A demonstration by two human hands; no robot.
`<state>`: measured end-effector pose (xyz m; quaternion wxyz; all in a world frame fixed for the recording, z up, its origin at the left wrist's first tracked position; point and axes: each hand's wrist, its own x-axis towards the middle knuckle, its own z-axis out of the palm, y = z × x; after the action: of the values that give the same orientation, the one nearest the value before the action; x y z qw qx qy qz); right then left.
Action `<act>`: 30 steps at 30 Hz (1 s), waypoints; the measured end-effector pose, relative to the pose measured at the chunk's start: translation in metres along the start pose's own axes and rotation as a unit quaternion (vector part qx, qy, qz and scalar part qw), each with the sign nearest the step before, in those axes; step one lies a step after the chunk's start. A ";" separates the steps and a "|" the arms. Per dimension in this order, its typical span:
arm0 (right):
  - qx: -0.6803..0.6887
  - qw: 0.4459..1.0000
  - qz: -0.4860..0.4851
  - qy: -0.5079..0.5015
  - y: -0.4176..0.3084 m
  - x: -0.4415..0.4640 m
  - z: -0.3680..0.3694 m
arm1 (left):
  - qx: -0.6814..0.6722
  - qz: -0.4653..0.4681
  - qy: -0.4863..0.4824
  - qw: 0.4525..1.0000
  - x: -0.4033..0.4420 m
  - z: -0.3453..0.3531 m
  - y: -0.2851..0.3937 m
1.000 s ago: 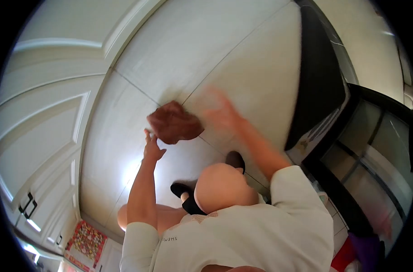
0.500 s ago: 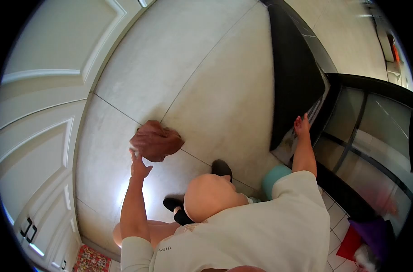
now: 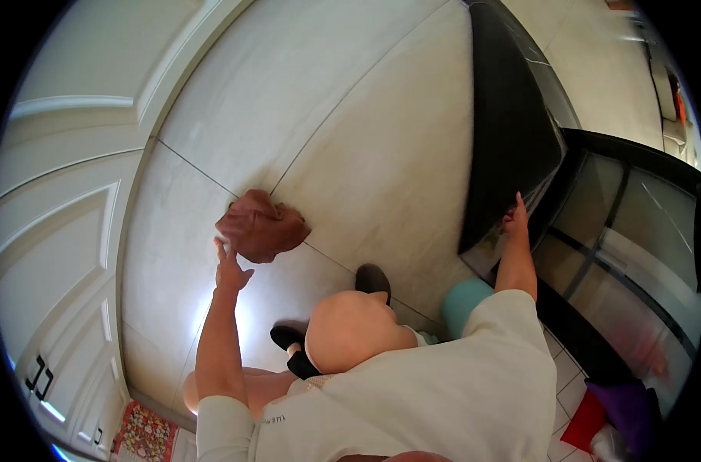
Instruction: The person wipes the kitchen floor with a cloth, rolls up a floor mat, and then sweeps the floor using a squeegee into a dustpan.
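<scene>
I see the right hand (image 3: 515, 219) has swung out to three o'clock, beside the flat black panel (image 3: 512, 115); I can't tell whether its fingers grip anything. So only the left hand (image 3: 230, 271), fingers spread, stays by the crumpled reddish-brown leathery bundle (image 3: 261, 228) on the pale tiled floor (image 3: 373, 162), nine o'clock.

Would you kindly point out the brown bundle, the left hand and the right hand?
Brown bundle (image 3: 261, 225), head view: its wrinkled middle.
Left hand (image 3: 229, 272), head view: the hand's middle.
Right hand (image 3: 516, 219), head view: the hand's middle.
</scene>
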<state>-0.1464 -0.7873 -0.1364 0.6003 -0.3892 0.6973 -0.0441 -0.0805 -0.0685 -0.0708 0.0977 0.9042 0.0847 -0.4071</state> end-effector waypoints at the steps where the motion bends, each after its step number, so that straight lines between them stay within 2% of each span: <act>1: -0.033 0.998 -0.059 0.005 -0.003 -0.011 0.005 | 0.013 -0.005 -0.003 1.000 0.001 0.001 -0.001; 2: -0.064 0.991 -0.118 0.010 -0.007 -0.023 0.011 | 0.027 -0.008 -0.006 1.000 0.002 0.002 -0.001; 3: -0.065 0.991 -0.118 0.009 -0.011 -0.034 0.018 | 0.026 -0.010 -0.006 1.000 0.003 0.001 0.000; 5: -0.057 0.948 -0.313 -0.029 -0.015 -0.054 0.031 | 0.015 -0.013 0.002 1.000 0.003 0.002 0.000; 6: -0.057 0.948 -0.313 -0.030 -0.015 -0.061 0.035 | 0.015 -0.013 0.002 1.000 0.003 0.003 -0.001; 8: -0.184 0.862 -0.458 -0.113 -0.012 -0.075 0.044 | 0.018 -0.006 0.004 1.000 0.003 0.005 -0.003; 9: -0.186 0.862 -0.458 -0.112 -0.009 -0.096 0.054 | 0.018 -0.007 0.003 1.000 0.002 0.004 -0.002; 11: -0.305 0.809 -0.478 -0.153 0.008 -0.142 0.083 | 0.010 -0.029 -0.023 0.999 0.001 -0.001 0.003; 13: -0.354 0.716 -0.563 -0.213 0.027 -0.152 0.103 | 0.014 -0.025 -0.023 0.999 0.002 0.001 0.000; 16: -0.359 0.701 -0.564 -0.246 0.054 -0.174 0.132 | 0.024 -0.013 -0.007 1.000 0.004 0.007 -0.005; 18: -0.364 0.649 -0.603 -0.289 0.071 -0.177 0.146 | 0.031 -0.001 0.007 0.999 0.004 0.007 -0.005; 22: -0.428 0.613 -0.586 -0.312 0.104 -0.174 0.160 | 0.011 -0.022 -0.014 1.000 0.001 -0.001 0.004; 24: -0.476 0.546 -0.598 -0.343 0.119 -0.167 0.164 | 0.004 -0.027 -0.015 1.000 0.000 0.000 0.002; 26: -0.509 0.548 -0.573 -0.336 0.128 -0.164 0.165 | 0.041 -0.004 0.011 0.999 0.002 0.007 -0.003; 30: -0.588 0.527 -0.523 -0.321 0.129 -0.181 0.170 | 0.013 -0.015 -0.006 1.000 0.002 0.004 -0.002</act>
<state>-0.0657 -0.5217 -0.1060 0.2882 -0.9370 -0.0034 0.1976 -0.0825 -0.0676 -0.0757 0.0800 0.9016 0.0923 -0.4150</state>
